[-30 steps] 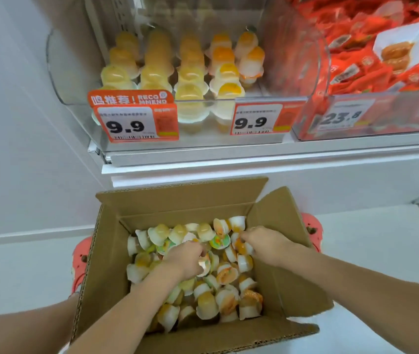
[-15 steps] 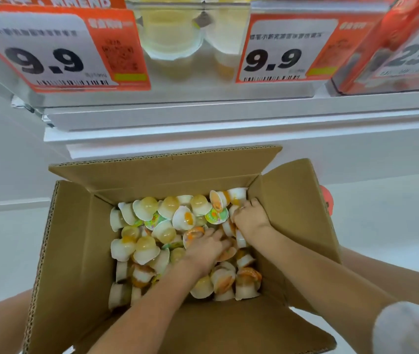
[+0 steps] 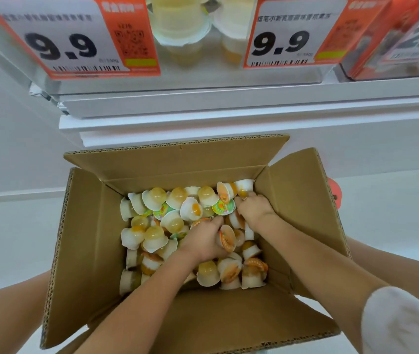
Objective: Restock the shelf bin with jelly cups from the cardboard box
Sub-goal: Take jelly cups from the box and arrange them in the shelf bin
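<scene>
Two bare forearms reach down into the open box, crossing its near flap from about 6 and 4 o'clock. The left hand lies palm down at the middle of the heap of cups, wrist bent slightly, fingers curled into the pile and pointing toward 12 o'clock; its grip is closed around one tilted cup with an orange-printed lid, pinned against the thumb side. The right hand sits deeper, at about 1 o'clock in the box, close to the right wall, knuckles up and fingers curled down among the cups. Its grip looks closed on cups beneath it, but which ones is hidden under the fingers. The two hands are near each other without touching.

Cups fill the box floor in a loose jumble, some dome up, some on their sides showing foil lids, most of them pale yellow or white with orange fruit. All four flaps stand open.

Above, at 12 o'clock, the bin on the shelf holds a few stacked cups behind its clear front, between two orange price tags reading 9.9. A white sleeve shows at 5 o'clock.
</scene>
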Tool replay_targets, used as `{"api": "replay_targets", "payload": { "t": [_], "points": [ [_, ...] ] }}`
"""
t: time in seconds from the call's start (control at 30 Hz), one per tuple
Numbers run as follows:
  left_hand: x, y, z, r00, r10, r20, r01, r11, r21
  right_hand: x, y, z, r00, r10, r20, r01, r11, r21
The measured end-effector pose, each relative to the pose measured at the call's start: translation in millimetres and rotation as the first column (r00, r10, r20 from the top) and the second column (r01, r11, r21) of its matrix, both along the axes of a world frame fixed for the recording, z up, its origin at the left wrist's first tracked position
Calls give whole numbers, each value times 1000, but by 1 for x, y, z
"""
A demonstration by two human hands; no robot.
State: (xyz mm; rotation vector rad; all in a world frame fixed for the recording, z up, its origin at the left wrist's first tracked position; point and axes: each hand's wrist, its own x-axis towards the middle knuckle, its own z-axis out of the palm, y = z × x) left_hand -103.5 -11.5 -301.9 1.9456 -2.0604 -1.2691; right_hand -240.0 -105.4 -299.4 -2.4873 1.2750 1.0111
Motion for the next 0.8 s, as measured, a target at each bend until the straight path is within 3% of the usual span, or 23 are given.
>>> {"api": "replay_targets", "payload": {
  "t": [0.17, 0.23, 0.27, 0.33, 0.4, 0.5, 0.57, 0.63, 0.8],
  "points": [
    [19, 6, 32, 985, 157, -76, -158, 987, -5, -4, 15, 18, 1000, -14, 13, 14, 1000, 3],
    [27, 7, 52, 972, 204, -118, -209, 977, -39, -6, 18, 43, 968, -185, 172, 174, 982, 78],
    [31, 7, 65, 968, 210, -135, -218, 975, -50, -9, 18, 60, 907, -308, 286, 275, 950, 150],
    [37, 4, 99, 966, 200, -162, -211, 976, -49, -16, 15, 102, 702, -535, 470, 418, 844, 336],
    [42, 0, 143, 974, 163, -156, -177, 981, -76, -21, 13, 149, 435, -702, 564, 452, 712, 537],
    [48, -3, 218, 985, 110, -130, -138, 965, -225, -28, 14, 216, 17, -910, 415, 286, 402, 870],
    [50, -1, 261, 966, 157, -205, -212, 936, -281, -28, 19, 256, -162, -943, 292, 132, 273, 953],
    [52, 1, 294, 931, 208, -300, -305, 896, -323, -25, 26, 289, -203, -926, 318, 60, 313, 948],
    [44, 9, 328, 760, 196, -619, -459, 836, -300, -11, 44, 332, -298, -711, 637, 17, 663, 748]
  ]
}}
